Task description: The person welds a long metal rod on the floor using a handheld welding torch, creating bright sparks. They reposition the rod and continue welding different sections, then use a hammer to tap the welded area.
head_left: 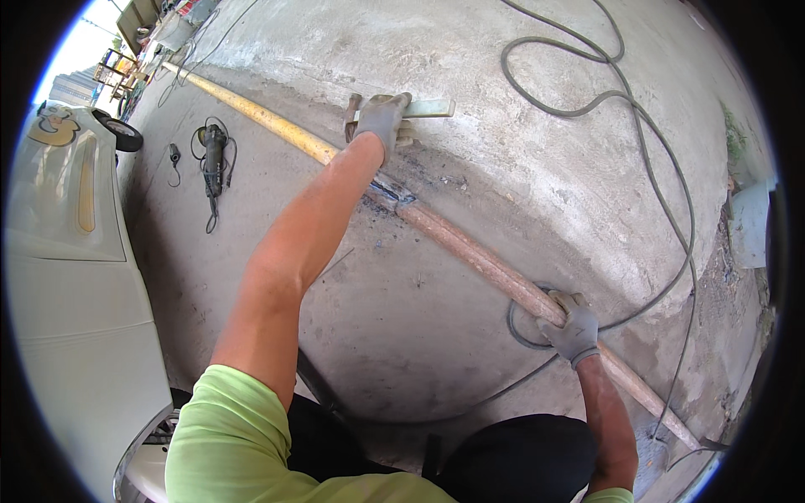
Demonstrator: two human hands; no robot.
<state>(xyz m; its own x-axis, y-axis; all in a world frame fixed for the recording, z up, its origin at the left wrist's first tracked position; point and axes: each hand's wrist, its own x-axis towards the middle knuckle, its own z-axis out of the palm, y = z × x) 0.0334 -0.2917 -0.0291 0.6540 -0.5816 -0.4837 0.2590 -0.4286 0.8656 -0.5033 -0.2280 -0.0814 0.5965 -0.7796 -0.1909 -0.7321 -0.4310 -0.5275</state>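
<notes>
A long pipe (pixel 478 250) lies slantwise across the floor, reddish-brown at the near end and yellow (pixel 277 121) at the far end. Its two lengths meet at a dark, scorched joint (pixel 391 192). Grey-gloved, my right hand (pixel 573 329) wraps round the reddish part. My left hand (pixel 384 121), also gloved, reaches past the joint and closes over a flat pale bar (pixel 433 108) that sticks out to its right. A brownish, hammer-like tool (pixel 351 108) shows beside its left edge. The glove hides most of both, and the fingers' underside is out of sight.
An angle grinder (pixel 215 159) with a cord lies on the floor at left, near a small dark clip-like thing (pixel 174 154). A white vehicle (pixel 75 293) fills the left side. Dark cable (pixel 641 134) loops across the right. A pale bucket (pixel 749 225) stands far right.
</notes>
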